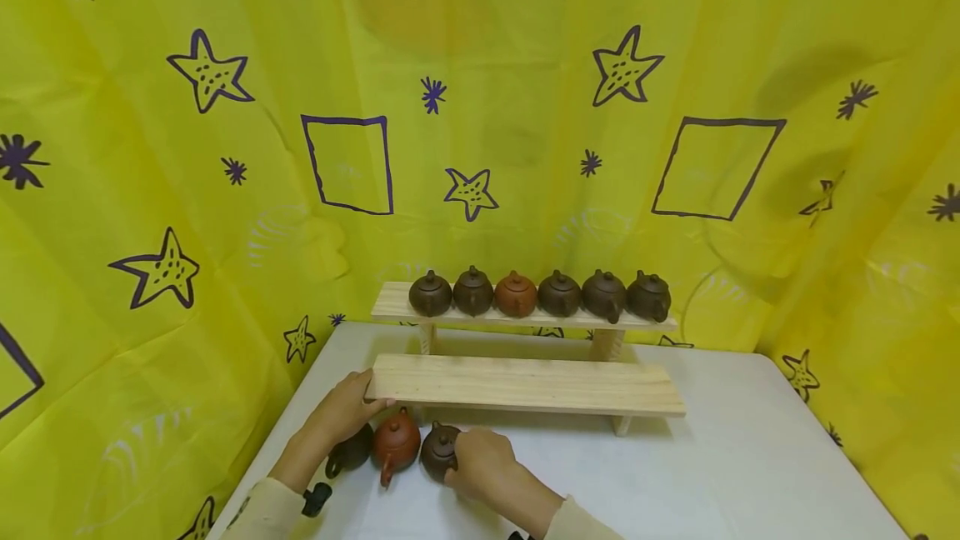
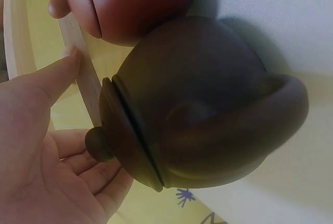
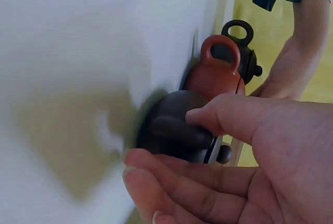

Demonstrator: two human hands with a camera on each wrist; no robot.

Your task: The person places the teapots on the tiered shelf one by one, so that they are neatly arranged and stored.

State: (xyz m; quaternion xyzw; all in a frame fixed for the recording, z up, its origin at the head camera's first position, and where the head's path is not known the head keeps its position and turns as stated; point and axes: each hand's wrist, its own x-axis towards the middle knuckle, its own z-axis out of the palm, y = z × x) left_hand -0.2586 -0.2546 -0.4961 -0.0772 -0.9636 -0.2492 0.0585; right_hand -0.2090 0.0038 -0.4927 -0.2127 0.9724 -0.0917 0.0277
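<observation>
My left hand (image 1: 342,411) touches the left end of the lower wooden shelf board (image 1: 525,382), its thumb against the front edge and the other fingers extended past the end. Just below this hand is a dark teapot (image 2: 208,104), its looped handle toward the camera. Beside it sits a reddish-brown teapot (image 1: 396,442). To the right of that, my right hand (image 1: 483,463) holds another dark brown teapot (image 1: 437,450) at its handle side, thumb on one side and fingers on the other. All three teapots stand in front of the lower board, lids on.
The upper wooden shelf (image 1: 390,304) bears a row of several teapots, one reddish (image 1: 515,296) among dark ones. White cloth covers the table (image 1: 720,473). A yellow curtain (image 1: 495,32) with drawn stars hangs behind and at both sides.
</observation>
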